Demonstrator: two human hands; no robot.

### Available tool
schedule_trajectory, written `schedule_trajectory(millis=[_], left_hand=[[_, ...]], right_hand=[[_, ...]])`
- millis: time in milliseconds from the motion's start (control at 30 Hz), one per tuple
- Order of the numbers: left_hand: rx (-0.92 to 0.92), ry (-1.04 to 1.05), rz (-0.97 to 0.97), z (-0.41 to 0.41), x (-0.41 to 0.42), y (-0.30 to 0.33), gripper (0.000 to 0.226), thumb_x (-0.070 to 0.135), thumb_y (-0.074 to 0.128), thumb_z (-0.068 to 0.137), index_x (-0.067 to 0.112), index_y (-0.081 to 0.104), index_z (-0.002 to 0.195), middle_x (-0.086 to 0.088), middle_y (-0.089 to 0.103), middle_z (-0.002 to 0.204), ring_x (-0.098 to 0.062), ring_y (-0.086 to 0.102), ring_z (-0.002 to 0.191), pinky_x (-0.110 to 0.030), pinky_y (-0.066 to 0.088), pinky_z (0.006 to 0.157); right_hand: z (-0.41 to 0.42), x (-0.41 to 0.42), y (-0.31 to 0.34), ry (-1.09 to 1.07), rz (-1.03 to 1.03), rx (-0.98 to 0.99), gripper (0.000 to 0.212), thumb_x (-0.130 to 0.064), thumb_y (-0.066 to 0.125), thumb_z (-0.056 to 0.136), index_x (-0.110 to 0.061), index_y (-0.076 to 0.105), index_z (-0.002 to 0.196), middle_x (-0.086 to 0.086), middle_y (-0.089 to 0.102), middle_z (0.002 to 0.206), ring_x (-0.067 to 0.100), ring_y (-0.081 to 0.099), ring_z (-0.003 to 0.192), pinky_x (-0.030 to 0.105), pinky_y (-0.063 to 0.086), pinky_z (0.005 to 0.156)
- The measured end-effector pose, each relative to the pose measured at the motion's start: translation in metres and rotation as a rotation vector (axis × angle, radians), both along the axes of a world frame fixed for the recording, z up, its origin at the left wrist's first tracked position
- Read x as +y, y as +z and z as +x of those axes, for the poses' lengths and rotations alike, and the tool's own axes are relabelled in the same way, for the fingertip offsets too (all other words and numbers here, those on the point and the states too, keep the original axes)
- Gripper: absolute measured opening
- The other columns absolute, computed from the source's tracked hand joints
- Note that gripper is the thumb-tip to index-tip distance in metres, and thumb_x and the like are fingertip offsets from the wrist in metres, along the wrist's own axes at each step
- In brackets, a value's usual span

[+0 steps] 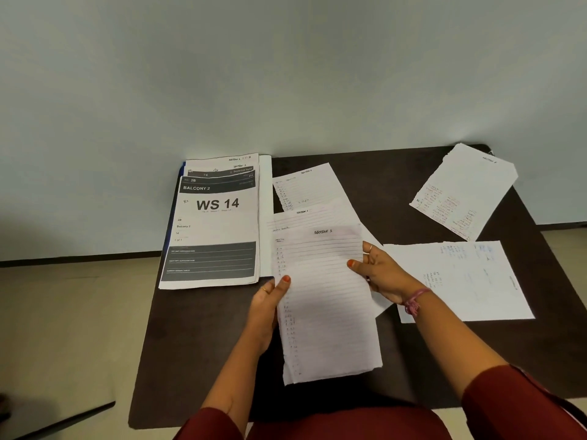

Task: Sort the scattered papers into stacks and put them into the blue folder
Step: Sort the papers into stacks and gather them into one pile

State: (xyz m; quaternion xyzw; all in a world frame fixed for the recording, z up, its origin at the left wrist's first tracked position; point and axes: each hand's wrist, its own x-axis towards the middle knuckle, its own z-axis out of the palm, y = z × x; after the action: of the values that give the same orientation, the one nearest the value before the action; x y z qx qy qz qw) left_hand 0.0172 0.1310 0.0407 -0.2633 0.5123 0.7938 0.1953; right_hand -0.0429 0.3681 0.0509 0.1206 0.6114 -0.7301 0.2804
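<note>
Dark brown counter (203, 328) w/ rounded corners, pushed up against a pale grey-blue wall (286, 74); beige floor (70, 312) to the left and a dark baseboard along the wall foot.

Left hand (266, 309) grips the left edge of a lined "Section 1" sheet (327, 306), thumb on top, other fingers hidden under the paper. Right hand (381, 274) pinches the same sheet's right edge, thumb on top, rest curled behind. Sheet is held above the counter, over the near-centre.

Far left: printed stack topped by a "WS 14 / Balcony 2" page (216, 230), lying on the blue folder (181, 173), of which only a thin blue strip shows along the left edge. Just right of it, two more lined Section 1 sheets (305, 192), overlapping, partly covered by the held one. Right side: a handwritten sheet (470, 281), partly hidden by the right forearm. Far right corner: a tilted handwritten sheet (463, 192) overhanging the counter edge.

Handwriting mostly too small to read. Dark red sleeves cut off at bottom.
</note>
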Motion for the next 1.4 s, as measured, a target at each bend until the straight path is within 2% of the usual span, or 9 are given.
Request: schedule_trajectory(millis=[133,233,433,567,667,800,1000,1233,1400], left_hand=[[-0.111,-0.123,-0.207,0.011,0.004,-0.012,0.031,0.018,0.066,0.090,0.003,0.062,0.116,-0.011,0.072,0.105,-0.025,0.069,0.096,-0.034,0.056,0.082],[-0.127,-0.139,-0.360,0.019,0.011,-0.017,0.017,0.012,0.063,0.091,0.005,0.062,0.106,-0.010,0.071,0.104,-0.020,0.068,0.089,-0.024,0.055,0.069],[-0.102,-0.091,-0.599,0.027,0.023,-0.022,0.020,0.008,0.062,0.087,0.006,0.057,0.107,-0.007,0.069,0.097,-0.016,0.065,0.080,-0.022,0.052,0.062],[-0.063,-0.095,-0.721,0.027,0.028,-0.022,0.014,0.009,0.054,0.089,0.010,0.051,0.103,-0.006,0.060,0.095,-0.013,0.054,0.074,-0.024,0.045,0.060],[-0.060,-0.006,-0.632,0.030,0.029,-0.018,0.014,0.010,0.053,0.093,0.014,0.049,0.106,-0.002,0.062,0.095,-0.014,0.058,0.080,-0.028,0.049,0.068],[-0.071,0.100,-0.501,0.038,0.028,-0.017,0.017,0.010,0.053,0.095,0.015,0.047,0.110,-0.002,0.063,0.100,-0.019,0.062,0.092,-0.030,0.053,0.076],[-0.099,0.047,-0.426,0.049,0.035,-0.016,0.032,0.013,0.059,0.093,0.010,0.044,0.121,-0.001,0.062,0.103,-0.014,0.061,0.089,-0.025,0.050,0.067],[0.236,-0.215,-0.710,0.064,0.039,-0.019,0.094,0.003,0.066,0.086,0.017,0.002,0.152,0.010,0.039,0.133,-0.005,0.039,0.122,-0.020,0.032,0.104],[0.291,-0.312,-0.860,0.068,0.035,-0.023,0.064,0.009,0.057,0.093,0.015,0.027,0.149,-0.002,0.034,0.145,-0.014,0.038,0.132,-0.015,0.027,0.102]], right_hand=[[-0.001,-0.009,-0.020,-0.053,0.319,0.010,0.030,-0.001,0.051,0.095,-0.013,0.053,0.123,0.007,0.061,0.127,0.022,0.060,0.113,0.040,0.048,0.100],[0.002,-0.017,-0.029,-0.010,0.636,0.026,0.029,-0.005,0.053,0.092,-0.007,0.053,0.121,0.003,0.060,0.115,0.018,0.056,0.101,0.027,0.045,0.085],[0.006,-0.030,-0.024,-0.057,0.826,0.039,0.030,-0.002,0.047,0.090,-0.002,0.047,0.119,0.003,0.055,0.096,0.015,0.051,0.079,0.022,0.038,0.065],[0.012,-0.031,-0.019,-0.076,0.766,0.025,0.029,-0.010,0.053,0.087,-0.004,0.051,0.115,0.005,0.061,0.100,0.016,0.057,0.084,0.023,0.041,0.064],[0.023,-0.022,-0.009,-0.100,0.448,-0.037,0.015,-0.018,0.066,0.086,-0.011,0.065,0.098,0.009,0.071,0.106,0.017,0.068,0.084,0.025,0.053,0.067],[0.056,-0.003,-0.008,0.030,0.114,-0.144,0.030,-0.022,0.068,0.088,-0.009,0.064,0.115,0.006,0.070,0.113,0.023,0.068,0.102,0.037,0.055,0.089],[0.089,-0.005,-0.028,0.202,0.453,-0.063,0.024,-0.023,0.059,0.094,-0.018,0.055,0.117,-0.004,0.062,0.116,0.005,0.059,0.093,0.014,0.046,0.068],[0.090,-0.019,-0.034,0.254,0.737,0.036,0.045,-0.028,0.057,0.093,-0.010,0.045,0.132,0.006,0.053,0.132,0.023,0.051,0.119,0.033,0.042,0.100],[0.101,-0.027,-0.022,0.211,0.739,0.180,0.058,-0.026,0.064,0.090,-0.008,0.037,0.138,0.006,0.050,0.133,0.022,0.050,0.122,0.023,0.039,0.094]])
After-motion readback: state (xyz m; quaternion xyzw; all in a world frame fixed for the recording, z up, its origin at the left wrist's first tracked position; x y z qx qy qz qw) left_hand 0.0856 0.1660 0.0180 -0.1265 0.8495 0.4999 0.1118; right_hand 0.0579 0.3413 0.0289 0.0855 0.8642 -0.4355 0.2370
